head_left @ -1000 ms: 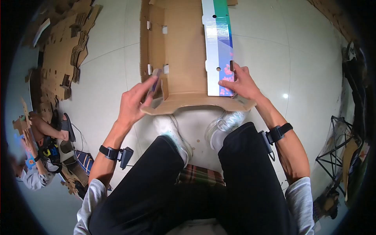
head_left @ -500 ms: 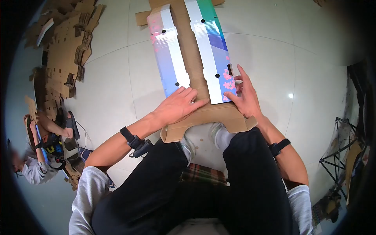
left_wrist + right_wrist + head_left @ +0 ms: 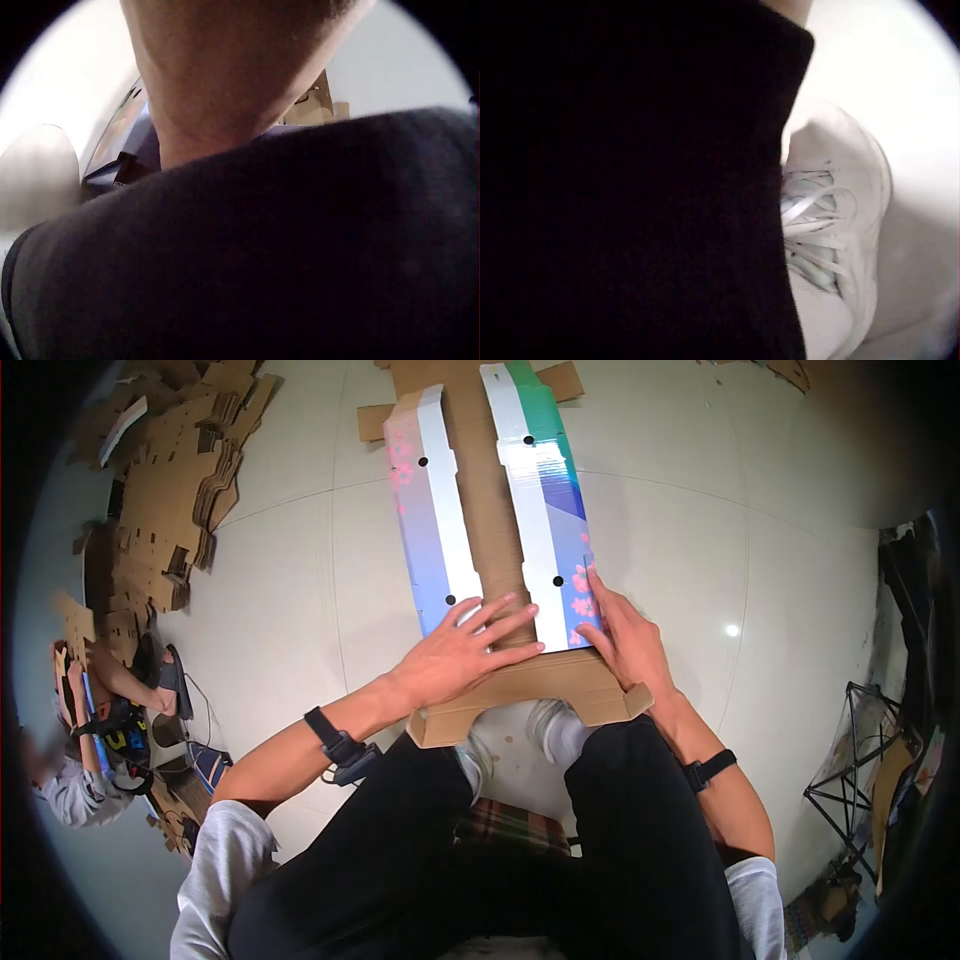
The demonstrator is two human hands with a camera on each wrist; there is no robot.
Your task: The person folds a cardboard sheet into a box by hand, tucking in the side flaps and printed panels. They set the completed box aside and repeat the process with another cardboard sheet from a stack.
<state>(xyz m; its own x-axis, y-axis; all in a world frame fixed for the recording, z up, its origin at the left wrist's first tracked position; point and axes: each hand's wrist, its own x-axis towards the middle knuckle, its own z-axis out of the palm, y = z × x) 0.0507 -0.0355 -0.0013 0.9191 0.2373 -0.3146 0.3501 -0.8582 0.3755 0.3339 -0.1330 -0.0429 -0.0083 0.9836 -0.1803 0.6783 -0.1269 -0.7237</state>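
Observation:
A cardboard box [image 3: 495,510] lies lengthwise on the floor in the head view, brown inside. Its long left side [image 3: 430,510] and right side [image 3: 550,510] lean inward, showing pink-blue and green-blue print with white strips and round holes. My left hand [image 3: 450,660] lies palm down over the near end, fingers spread and fairly straight across the gap, fingertips reaching the right side's white strip. Against the outer edge of the right side rests my right hand [image 3: 628,640], fingers extended along it and thumb on the print. The near end flap [image 3: 530,682] juts toward my knees. Both wrist views miss the fingers.
Stacks of flat cardboard [image 3: 165,500] lie at the left. Another person [image 3: 90,790] sits at the far left, holding cardboard. A black wire frame [image 3: 850,770] stands at the right. My shoe [image 3: 840,202] is beside the trouser leg in the right wrist view.
The left side, upright at first, has folded inward. My left hand has moved right from that side onto the near end and spread its fingers. My right hand stays along the right side.

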